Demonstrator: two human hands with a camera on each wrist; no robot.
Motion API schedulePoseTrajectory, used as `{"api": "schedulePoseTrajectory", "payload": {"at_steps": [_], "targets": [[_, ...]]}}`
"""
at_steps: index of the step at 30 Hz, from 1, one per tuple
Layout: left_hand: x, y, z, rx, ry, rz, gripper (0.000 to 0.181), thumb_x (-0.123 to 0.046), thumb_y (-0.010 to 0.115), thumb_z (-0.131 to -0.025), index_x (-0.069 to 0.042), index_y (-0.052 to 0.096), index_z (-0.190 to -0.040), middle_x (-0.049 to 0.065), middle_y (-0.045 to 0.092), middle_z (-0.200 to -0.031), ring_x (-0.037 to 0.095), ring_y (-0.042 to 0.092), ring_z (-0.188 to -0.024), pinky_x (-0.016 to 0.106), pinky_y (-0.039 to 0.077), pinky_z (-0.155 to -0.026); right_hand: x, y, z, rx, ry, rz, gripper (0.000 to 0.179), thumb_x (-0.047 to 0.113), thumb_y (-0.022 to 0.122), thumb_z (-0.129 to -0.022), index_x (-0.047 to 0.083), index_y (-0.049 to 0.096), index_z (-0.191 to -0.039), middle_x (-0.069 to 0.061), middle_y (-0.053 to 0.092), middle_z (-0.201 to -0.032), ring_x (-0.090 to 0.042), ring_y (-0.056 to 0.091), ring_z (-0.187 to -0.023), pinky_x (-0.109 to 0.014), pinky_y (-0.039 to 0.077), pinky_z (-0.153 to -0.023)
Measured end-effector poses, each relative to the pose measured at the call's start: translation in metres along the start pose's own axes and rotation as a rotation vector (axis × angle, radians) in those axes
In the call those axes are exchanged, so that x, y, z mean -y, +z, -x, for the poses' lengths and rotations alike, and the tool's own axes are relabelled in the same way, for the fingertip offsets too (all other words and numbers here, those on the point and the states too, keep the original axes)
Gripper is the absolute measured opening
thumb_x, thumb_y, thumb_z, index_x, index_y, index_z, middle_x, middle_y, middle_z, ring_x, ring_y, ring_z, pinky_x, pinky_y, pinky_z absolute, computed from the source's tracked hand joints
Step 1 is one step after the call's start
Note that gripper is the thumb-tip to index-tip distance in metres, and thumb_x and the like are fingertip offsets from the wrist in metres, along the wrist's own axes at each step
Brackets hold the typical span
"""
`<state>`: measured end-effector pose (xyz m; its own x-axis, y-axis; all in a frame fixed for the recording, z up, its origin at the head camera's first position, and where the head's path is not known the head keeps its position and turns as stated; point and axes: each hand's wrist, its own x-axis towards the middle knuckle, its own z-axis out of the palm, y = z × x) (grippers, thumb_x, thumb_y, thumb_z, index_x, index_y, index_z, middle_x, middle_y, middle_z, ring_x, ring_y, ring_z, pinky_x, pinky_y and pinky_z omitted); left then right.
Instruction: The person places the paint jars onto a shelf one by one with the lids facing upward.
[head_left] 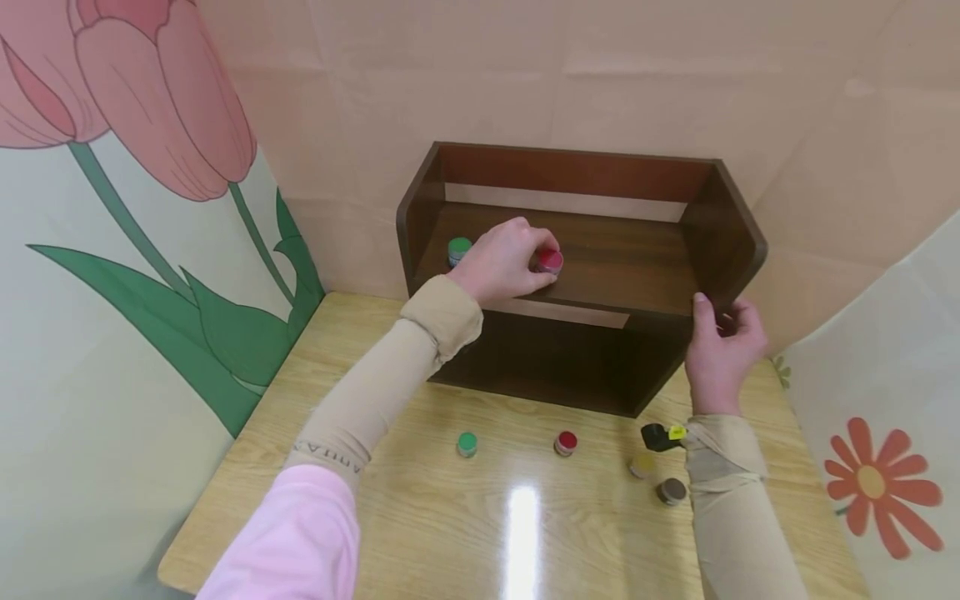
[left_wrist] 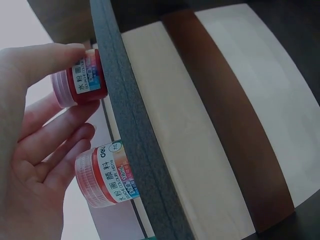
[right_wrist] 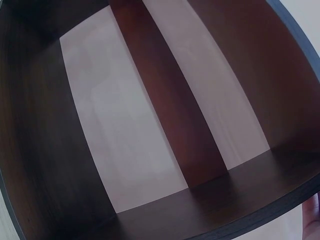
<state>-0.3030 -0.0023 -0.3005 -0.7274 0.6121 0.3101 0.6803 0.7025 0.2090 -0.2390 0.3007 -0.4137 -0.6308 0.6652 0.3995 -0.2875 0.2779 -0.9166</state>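
My left hand [head_left: 504, 260] pinches a small red paint jar [head_left: 551, 262] between thumb and fingers on the upper board of a dark brown two-tier shelf [head_left: 622, 258]. In the left wrist view, that same jar [left_wrist: 86, 80] shows its clear lid and printed label. A second red paint jar [left_wrist: 107, 175] stands beside it; in the head view my hand hides it. Left of the hand is a green-topped jar [head_left: 459, 250] on the same board. My right hand [head_left: 723, 350] grips the shelf's right side, thumb on the front edge; only a sliver shows in the right wrist view.
On the wooden table [head_left: 420, 517] before the shelf stand a green jar [head_left: 467, 444], a red jar [head_left: 566, 443], a yellow jar [head_left: 642, 465] and a dark brown jar [head_left: 672, 492]. A black device [head_left: 660, 437] sits at the right wrist. Printed cloth hangs around the table.
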Motion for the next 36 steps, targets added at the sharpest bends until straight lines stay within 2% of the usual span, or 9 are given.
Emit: {"api": "schedulePoseTrajectory", "payload": {"at_steps": [8, 16, 21, 26, 30, 36], "targets": [[0.002, 0.002, -0.002, 0.014, -0.018, -0.019, 0.03, -0.038, 0.071, -0.092, -0.02, 0.072, -0.115, -0.008, 0.064, -0.1, 0.011, 0.052, -0.093, 0.023, 0.045, -0.075, 0.028, 0.002, 0.013, -0.006, 0.005, -0.027, 0.025, 0.022, 0.076, -0.093, 0.001, 0.072, -0.106, 0.005, 0.063, -0.092, -0.012, 0.06, -0.084, -0.024, 0.046, -0.079], [0.0, 0.001, -0.003, 0.042, -0.043, -0.004, 0.03, -0.038, 0.071, -0.092, -0.019, 0.072, -0.115, -0.008, 0.065, -0.1, 0.01, 0.052, -0.094, 0.022, 0.046, -0.078, 0.026, 0.0, 0.012, -0.003, -0.021, -0.024, 0.026, 0.022, 0.075, -0.093, 0.0, 0.072, -0.107, 0.005, 0.063, -0.092, -0.013, 0.06, -0.084, -0.025, 0.046, -0.079], [0.0, 0.001, -0.004, 0.056, -0.059, 0.01, 0.031, -0.038, 0.071, -0.091, -0.019, 0.072, -0.115, -0.008, 0.065, -0.101, 0.01, 0.053, -0.095, 0.022, 0.046, -0.078, 0.027, 0.0, 0.013, -0.003, -0.01, -0.028, 0.025, 0.022, 0.075, -0.093, 0.001, 0.072, -0.107, 0.005, 0.063, -0.093, -0.013, 0.06, -0.085, -0.025, 0.046, -0.079], [0.002, 0.002, -0.004, 0.065, -0.087, 0.026, 0.052, -0.044, 0.07, -0.087, -0.016, 0.065, -0.131, -0.006, 0.065, -0.106, 0.012, 0.053, -0.098, 0.024, 0.047, -0.079, 0.027, 0.0, 0.014, -0.003, -0.008, -0.029, 0.025, 0.022, 0.076, -0.093, 0.001, 0.072, -0.107, 0.005, 0.063, -0.093, -0.013, 0.059, -0.084, -0.025, 0.046, -0.079], [0.007, 0.002, -0.002, 0.05, -0.107, 0.045, 0.065, -0.054, 0.068, -0.085, -0.015, 0.062, -0.137, -0.009, 0.067, -0.101, 0.01, 0.053, -0.097, 0.025, 0.046, -0.079, 0.027, 0.001, 0.014, -0.003, -0.004, -0.035, 0.024, 0.021, 0.076, -0.093, 0.001, 0.072, -0.105, 0.005, 0.062, -0.092, -0.012, 0.06, -0.084, -0.025, 0.046, -0.079], [0.008, -0.004, 0.002, -0.016, -0.108, 0.075, 0.057, -0.058, 0.066, -0.087, -0.019, 0.067, -0.129, -0.009, 0.067, -0.101, 0.008, 0.053, -0.095, 0.024, 0.045, -0.078, 0.026, 0.001, 0.012, -0.008, 0.003, -0.026, 0.023, 0.022, 0.076, -0.093, 0.003, 0.073, -0.106, 0.005, 0.063, -0.093, -0.012, 0.06, -0.084, -0.024, 0.046, -0.079]]}}
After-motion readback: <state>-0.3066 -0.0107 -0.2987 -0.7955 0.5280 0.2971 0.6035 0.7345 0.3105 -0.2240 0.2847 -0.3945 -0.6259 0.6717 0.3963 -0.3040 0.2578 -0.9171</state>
